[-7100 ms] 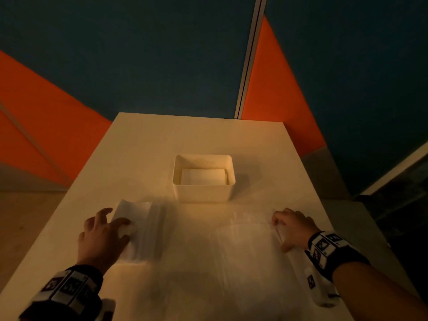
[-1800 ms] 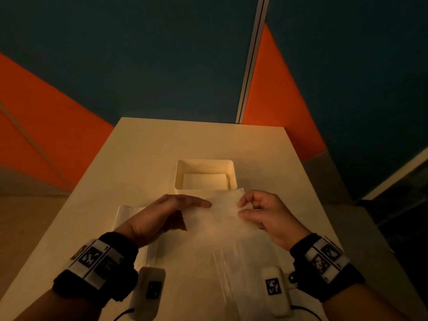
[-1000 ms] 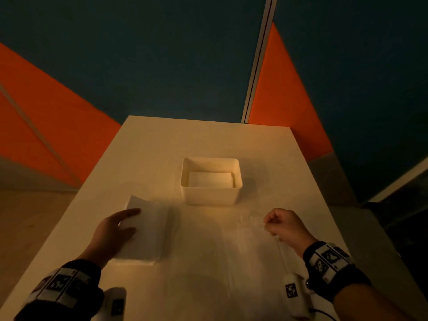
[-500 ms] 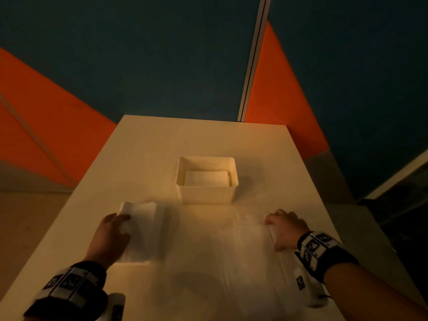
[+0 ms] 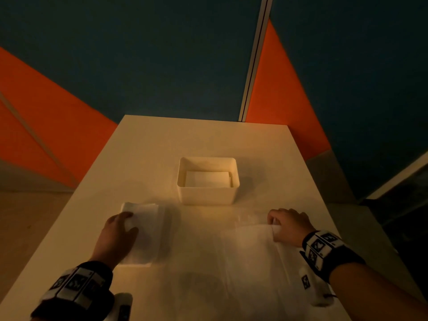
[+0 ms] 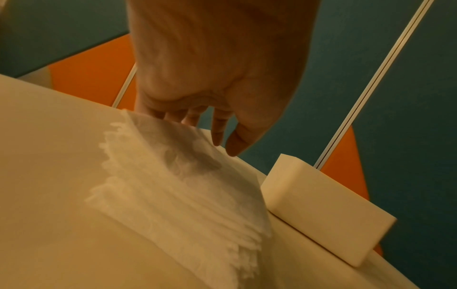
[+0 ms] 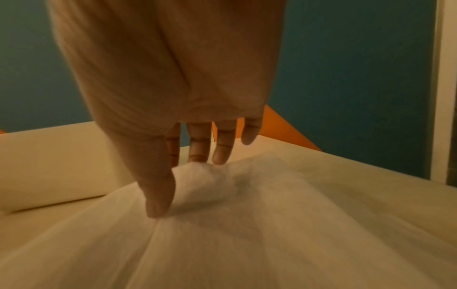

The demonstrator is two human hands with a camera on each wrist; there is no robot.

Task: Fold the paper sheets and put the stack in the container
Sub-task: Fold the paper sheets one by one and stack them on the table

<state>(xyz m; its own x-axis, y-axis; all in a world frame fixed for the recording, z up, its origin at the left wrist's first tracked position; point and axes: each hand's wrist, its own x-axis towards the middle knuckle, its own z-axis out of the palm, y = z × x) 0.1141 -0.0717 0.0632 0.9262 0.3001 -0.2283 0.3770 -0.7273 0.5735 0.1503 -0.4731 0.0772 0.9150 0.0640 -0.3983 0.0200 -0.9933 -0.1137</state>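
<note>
Folded stack lying left of container, long axis running away from person; left hand resting flat on it. Right hand pinching corner of unfolded sheets.

The left hand covers the near left part of the folded stack; the loose sheets blur into the worktop, cut off at the near edge; the container wall hides its paper's near edge.

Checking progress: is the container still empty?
Not empty. The head view shows folded white paper lying flat on the bottom of the container.
</note>
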